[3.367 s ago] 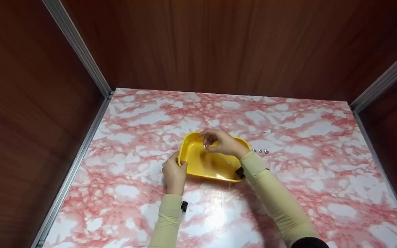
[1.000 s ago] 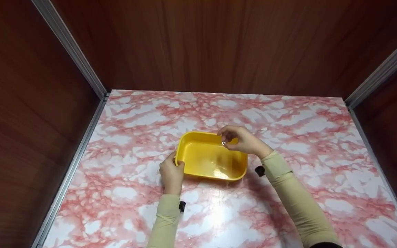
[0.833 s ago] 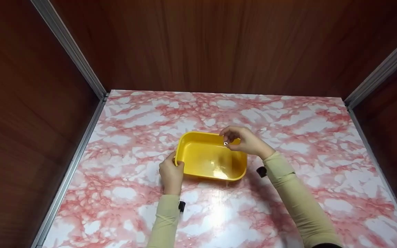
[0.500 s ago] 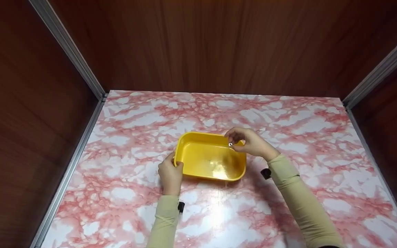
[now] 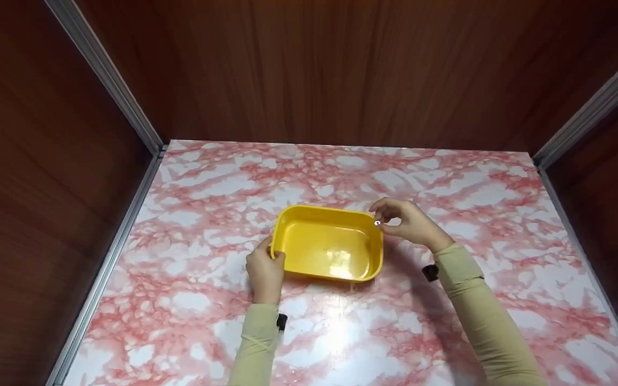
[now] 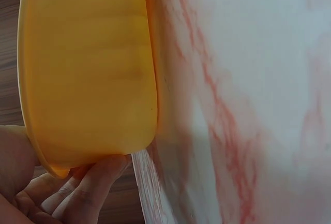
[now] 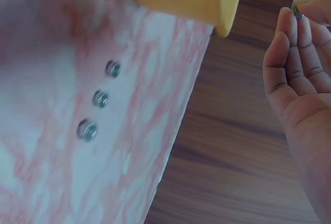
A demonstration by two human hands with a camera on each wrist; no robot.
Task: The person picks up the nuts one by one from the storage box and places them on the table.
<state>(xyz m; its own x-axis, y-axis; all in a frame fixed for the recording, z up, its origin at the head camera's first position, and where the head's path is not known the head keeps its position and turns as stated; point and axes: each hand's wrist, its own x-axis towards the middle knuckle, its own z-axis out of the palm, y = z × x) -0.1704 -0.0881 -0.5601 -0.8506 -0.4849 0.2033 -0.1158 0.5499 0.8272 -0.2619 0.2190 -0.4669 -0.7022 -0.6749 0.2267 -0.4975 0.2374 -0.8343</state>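
My left hand grips the left wall of a yellow plastic bin, thumb over the rim and fingers against its outside. In the head view the inside of the bin shows only its bare, shiny floor. Above the bin's far right corner, my right hand pinches a small shiny metal nut between thumb and fingertips. Three similar silver nuts, an upper one, a middle one and a larger lower one, lie in a row on the table. My right arm hides them in the head view.
The table has a red-and-white marbled top. Dark wood panels with grey metal edging enclose it at the back and both sides. Black wrist cameras, one on the left and one on the right, stick out from the sleeves.
My right hand has moved right, from over the bin's middle to its right rim, still pinching the nut. The row of nuts, visible at first, is now behind that arm. My left hand keeps its grip.
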